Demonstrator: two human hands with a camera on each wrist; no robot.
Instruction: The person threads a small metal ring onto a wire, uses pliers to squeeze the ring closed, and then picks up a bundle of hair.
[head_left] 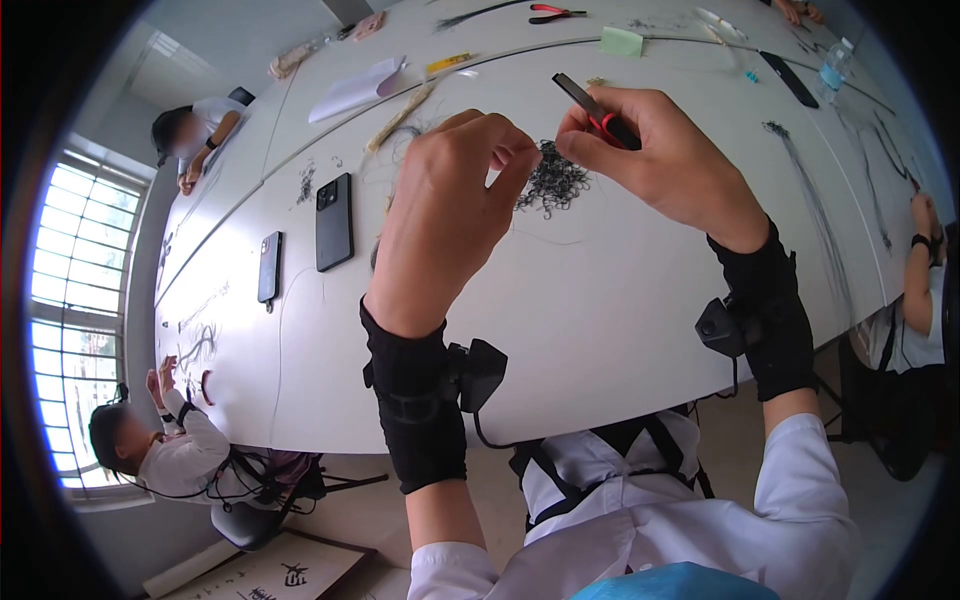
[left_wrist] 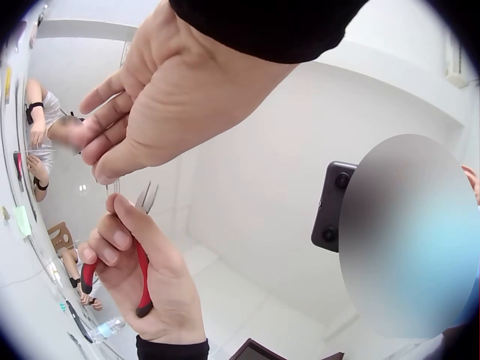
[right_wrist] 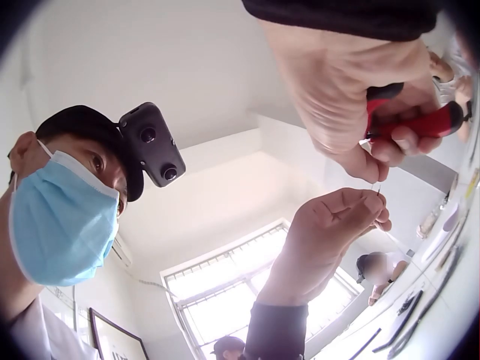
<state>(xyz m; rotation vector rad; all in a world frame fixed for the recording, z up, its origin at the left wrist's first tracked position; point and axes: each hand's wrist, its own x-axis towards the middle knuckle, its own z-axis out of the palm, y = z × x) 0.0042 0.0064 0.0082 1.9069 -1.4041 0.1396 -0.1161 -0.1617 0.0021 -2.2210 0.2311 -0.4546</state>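
Observation:
My right hand [head_left: 670,150] holds red-handled pliers [head_left: 605,118] in its palm, with their metal jaws pointing up and away. Its thumb and forefinger pinch one end of a short, thin wire [right_wrist: 379,187]. The thumb and forefinger of my left hand [head_left: 440,215] pinch the other end, and the two sets of fingertips almost meet. In the left wrist view the slim plier tips [left_wrist: 148,196] stand beside the right thumb, apart from the wire. Under and between the hands, a pile of small dark wire loops [head_left: 558,185] lies on the white table [head_left: 600,300].
Left of my hands lie a dark phone [head_left: 335,222] and a smaller phone [head_left: 269,268]. Bundles of long dark strands [head_left: 800,180] stretch along the right side. A water bottle [head_left: 835,70] stands at the far right. Other people sit around the table.

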